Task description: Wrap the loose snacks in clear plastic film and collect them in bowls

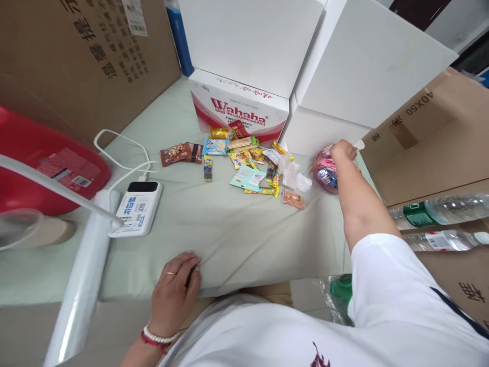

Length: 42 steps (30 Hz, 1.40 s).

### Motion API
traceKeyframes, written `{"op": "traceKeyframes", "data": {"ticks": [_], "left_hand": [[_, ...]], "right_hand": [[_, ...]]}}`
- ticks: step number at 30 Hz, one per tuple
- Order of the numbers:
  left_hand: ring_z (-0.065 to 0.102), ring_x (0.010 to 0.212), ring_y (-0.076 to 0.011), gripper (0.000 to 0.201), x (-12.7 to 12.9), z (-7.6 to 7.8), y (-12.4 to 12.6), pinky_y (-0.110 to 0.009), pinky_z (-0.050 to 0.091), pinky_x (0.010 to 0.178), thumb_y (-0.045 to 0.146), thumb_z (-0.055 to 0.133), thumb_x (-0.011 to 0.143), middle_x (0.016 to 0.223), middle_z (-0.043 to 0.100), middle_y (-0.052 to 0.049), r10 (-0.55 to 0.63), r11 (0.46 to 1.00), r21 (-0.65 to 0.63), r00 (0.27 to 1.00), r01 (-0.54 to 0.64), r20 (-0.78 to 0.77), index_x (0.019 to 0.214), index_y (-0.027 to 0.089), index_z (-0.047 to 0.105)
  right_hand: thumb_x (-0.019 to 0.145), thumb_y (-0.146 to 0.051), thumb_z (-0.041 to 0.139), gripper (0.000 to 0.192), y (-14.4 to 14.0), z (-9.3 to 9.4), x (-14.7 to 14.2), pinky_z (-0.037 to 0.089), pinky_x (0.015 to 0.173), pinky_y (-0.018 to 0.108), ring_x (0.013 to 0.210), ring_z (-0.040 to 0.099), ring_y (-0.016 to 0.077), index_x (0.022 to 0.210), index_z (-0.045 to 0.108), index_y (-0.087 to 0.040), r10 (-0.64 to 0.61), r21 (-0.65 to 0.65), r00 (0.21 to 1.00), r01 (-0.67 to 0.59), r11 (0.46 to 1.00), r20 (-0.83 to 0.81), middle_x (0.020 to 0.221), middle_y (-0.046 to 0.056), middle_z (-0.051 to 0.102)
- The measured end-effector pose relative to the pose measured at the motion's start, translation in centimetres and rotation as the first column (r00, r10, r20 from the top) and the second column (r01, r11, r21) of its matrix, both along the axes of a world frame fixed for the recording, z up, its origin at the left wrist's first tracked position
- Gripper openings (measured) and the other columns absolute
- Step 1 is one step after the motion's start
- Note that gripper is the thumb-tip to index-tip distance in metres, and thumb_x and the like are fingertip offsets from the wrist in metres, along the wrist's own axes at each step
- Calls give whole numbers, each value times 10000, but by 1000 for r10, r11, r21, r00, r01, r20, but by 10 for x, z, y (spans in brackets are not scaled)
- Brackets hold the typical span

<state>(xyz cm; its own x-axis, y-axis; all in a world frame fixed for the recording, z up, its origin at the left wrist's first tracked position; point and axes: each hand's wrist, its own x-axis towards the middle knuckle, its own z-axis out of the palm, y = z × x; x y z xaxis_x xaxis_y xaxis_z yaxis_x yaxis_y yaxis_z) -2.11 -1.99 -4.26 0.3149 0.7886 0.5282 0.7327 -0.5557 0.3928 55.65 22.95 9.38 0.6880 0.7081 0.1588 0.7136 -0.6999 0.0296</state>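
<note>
My right hand [344, 150] reaches to the top of a round, clear, pinkish container [325, 176] filled with colourful wrapped packets. Its fingers are curled at the container's rim, and what they grip there is hidden. A small white piece [359, 145] shows just behind that hand. At the table's front edge lies my left hand [178, 285], fingers loosely bent and apart from the thumb, with nothing visible in it. Between the hands, farther back, many snack packets are spread out, among them a light green packet [247, 177], a blue wafer packet [216, 147] and a brown cookie packet [175, 154].
A Wahaha carton [240, 109] and white boxes [252, 41] stand behind the snacks. On the left are a white power bank [136, 209] with cables, a plastic roll [82, 275] and a red container [49, 163]. Cardboard [428, 137] and plastic bottles [443, 210] border the right.
</note>
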Motion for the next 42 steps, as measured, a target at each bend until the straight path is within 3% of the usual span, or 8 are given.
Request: {"op": "traceKeyframes", "data": {"ticks": [7,15,18,23,31,34,37,42], "left_hand": [[679,1038,-302,191,14,-4,-2,-432,564,915,67,604,907,1083,695,-130,94,988,129,989,-80,-112,1072,161,626],[675,1043,-308,197,10,-4,-1,-434,562,920,72,599,906,1095,691,-150,58,987,158,991,-38,-125,1087,149,618],[674,1043,-305,207,11,-4,-1,-428,558,920,63,603,897,1090,693,-148,50,987,156,991,-31,-122,1082,153,619],[672,1066,-297,233,11,-6,-1,-425,550,951,63,605,894,1102,694,-133,43,989,147,994,-28,-103,1098,174,626],[673,1102,-266,214,0,-7,-6,-418,564,977,88,559,946,1121,690,-121,-19,1000,-14,997,21,81,1120,188,631],[677,1101,-242,192,-4,-7,-8,-399,566,980,110,543,965,1122,692,-104,-11,997,-77,990,22,137,1103,205,636],[684,1082,-232,152,-6,-4,-8,-390,569,962,159,537,983,1099,697,-91,4,990,-139,982,22,188,1057,212,659],[685,1000,-201,148,-3,21,-16,-330,585,840,293,565,1004,1059,691,-75,108,937,-347,914,38,392,1048,221,686]], "right_hand": [[972,-311,530,403,-5,5,-13,344,1053,605,1376,407,406,1294,685,-123,2,-215,996,17,976,88,1274,257,665],[1052,-437,383,522,-29,38,-44,382,1033,642,1317,438,433,1293,683,-84,156,88,963,-179,980,221,1371,290,567],[1049,-353,386,447,-51,33,-76,449,972,488,1175,564,368,1183,721,-89,389,34,889,-409,912,240,1215,258,660],[963,-287,584,271,-80,-14,-116,447,830,296,952,663,236,1136,761,-177,670,-177,722,-692,700,-174,1104,125,757],[967,-178,473,289,-110,-77,-133,448,823,300,947,664,234,1081,739,-169,580,-73,786,-605,793,-214,1085,128,750],[983,-255,481,318,-111,-83,-136,465,843,316,923,648,223,1203,688,-154,543,109,809,-532,839,-226,1185,153,703],[872,-272,640,192,-106,-83,-141,472,827,313,870,634,217,1016,729,-181,535,224,776,-486,845,-334,1062,116,714],[930,-347,545,234,-124,-69,-160,492,795,315,856,631,215,917,720,-192,570,419,718,-411,810,-398,891,70,710]]}}
